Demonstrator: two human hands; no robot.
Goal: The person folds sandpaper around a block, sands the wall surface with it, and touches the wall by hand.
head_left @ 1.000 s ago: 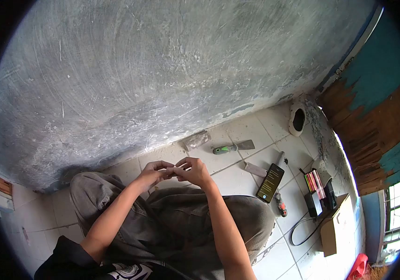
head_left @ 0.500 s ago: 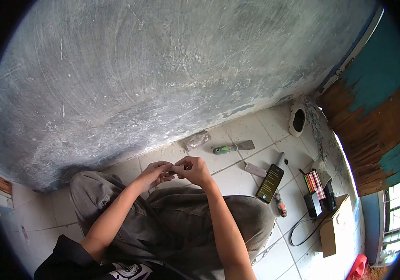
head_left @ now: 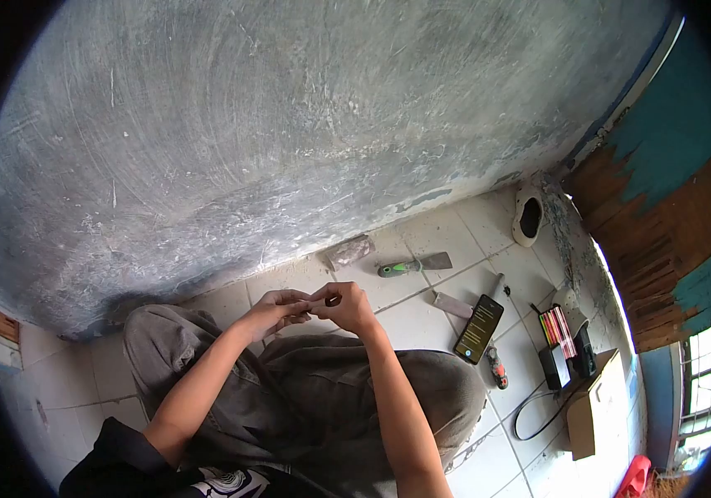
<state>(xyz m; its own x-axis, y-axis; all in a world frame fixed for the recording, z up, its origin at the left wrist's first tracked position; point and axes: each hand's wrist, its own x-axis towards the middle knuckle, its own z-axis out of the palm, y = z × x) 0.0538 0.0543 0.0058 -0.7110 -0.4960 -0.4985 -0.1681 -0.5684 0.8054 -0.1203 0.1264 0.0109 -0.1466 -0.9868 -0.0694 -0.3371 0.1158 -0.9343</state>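
Observation:
My left hand (head_left: 277,310) and my right hand (head_left: 344,305) meet above my crossed legs, close to the foot of the wall. Both have their fingers pinched together, fingertips touching or nearly so. Whatever is between them, if anything, is too small to make out. Beyond my hands, a dusty grey-brown block (head_left: 349,252) lies by the wall. To its right is a scraper (head_left: 415,265) with a green and black handle and a flat blade. Right of my right hand, a phone (head_left: 479,329) with a lit screen of text rests beside a pale flat strip (head_left: 453,305).
A tool with an orange and black handle (head_left: 498,368) lies near my right knee. Farther right are a pale shoe (head_left: 528,217), a striped pack (head_left: 558,327), a black cable (head_left: 530,407) and a cardboard box (head_left: 594,407). The scraped grey wall (head_left: 272,124) rises ahead.
My hands stay together, with the right fingers shifted slightly. The view has tilted a little; the things on the floor have not moved.

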